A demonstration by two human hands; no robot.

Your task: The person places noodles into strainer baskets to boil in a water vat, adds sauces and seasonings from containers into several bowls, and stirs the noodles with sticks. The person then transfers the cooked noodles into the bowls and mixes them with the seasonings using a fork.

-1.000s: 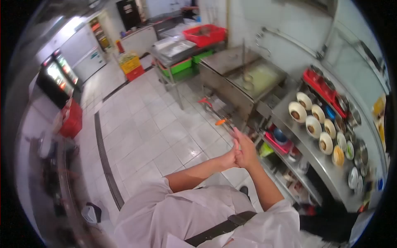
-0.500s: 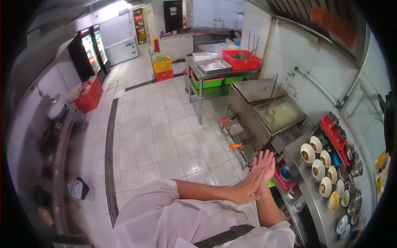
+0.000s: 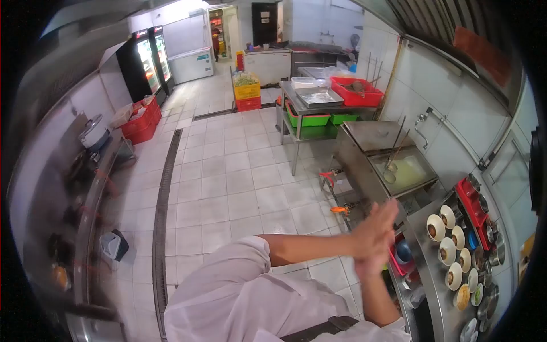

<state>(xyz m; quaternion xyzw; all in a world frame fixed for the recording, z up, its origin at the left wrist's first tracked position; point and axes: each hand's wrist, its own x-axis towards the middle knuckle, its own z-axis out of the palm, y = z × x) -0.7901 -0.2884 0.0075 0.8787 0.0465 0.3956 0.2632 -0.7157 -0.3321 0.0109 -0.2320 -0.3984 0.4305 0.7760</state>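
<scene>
My left hand (image 3: 369, 232) and my right hand (image 3: 374, 260) meet palm to palm in front of me, with nothing visible between them. Motion blurs both, but the fingers look stretched out. The left one partly covers the right. Right of them, a steel counter (image 3: 420, 233) carries several cream bowls (image 3: 447, 251) with dark contents at the bottom. A bowl of orange food (image 3: 462, 297) and a small bowl of chopped greens (image 3: 477, 294) stand among them. Just behind my hands, a blue bowl (image 3: 404, 251) sits in a red bin under the counter.
A steel boiler (image 3: 356, 165) with cloudy liquid and long-handled strainers (image 3: 390, 172) stands ahead right; orange valve handles (image 3: 340, 210) stick out low. Beyond is a steel table with a red tub (image 3: 356, 94). Yellow and red crates (image 3: 247, 92) stand on the tiled floor (image 3: 228, 188), crossed by a drain channel (image 3: 165, 211).
My joined hands have shifted slightly right, and the left now slides across the right at an angle instead of lining up with it. The camera view has turned a little left.
</scene>
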